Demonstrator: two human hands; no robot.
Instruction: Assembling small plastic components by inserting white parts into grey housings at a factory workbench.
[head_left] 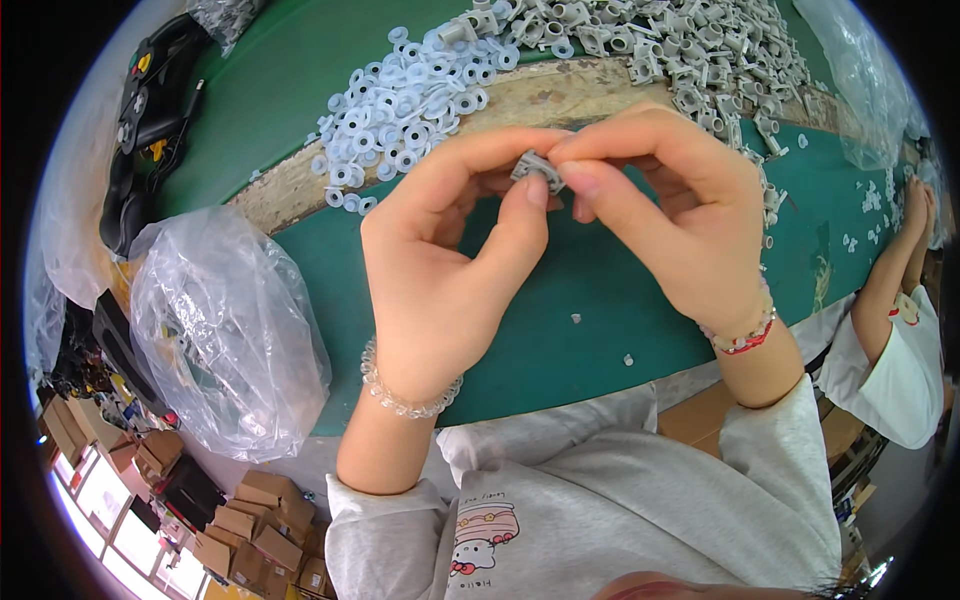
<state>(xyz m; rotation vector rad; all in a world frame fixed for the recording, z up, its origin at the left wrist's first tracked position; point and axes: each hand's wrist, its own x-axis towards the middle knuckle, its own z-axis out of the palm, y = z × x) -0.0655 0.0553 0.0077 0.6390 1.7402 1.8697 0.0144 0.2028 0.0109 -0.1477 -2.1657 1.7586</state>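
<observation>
Between my two hands, over the green table (560, 300), is a small grey plastic part (538, 172). My left hand (450, 240) pinches it between thumb and forefinger. The fingers of my right hand (670, 190) are closed together at the part's right side; whether they also hold a smaller piece is hidden. Beyond my left hand lies a heap of pale bluish rubber washers (410, 110) with round centres. A larger pile of similar grey plastic parts (690, 50) spreads past my right hand.
A clear plastic bag (230, 330) bulges at the table's left edge. Black game controllers (150, 110) lie at the far left. Small white pieces (870, 205) are scattered at the right, near a co-worker's hands (915, 210). Cardboard boxes (255, 530) are stacked at lower left.
</observation>
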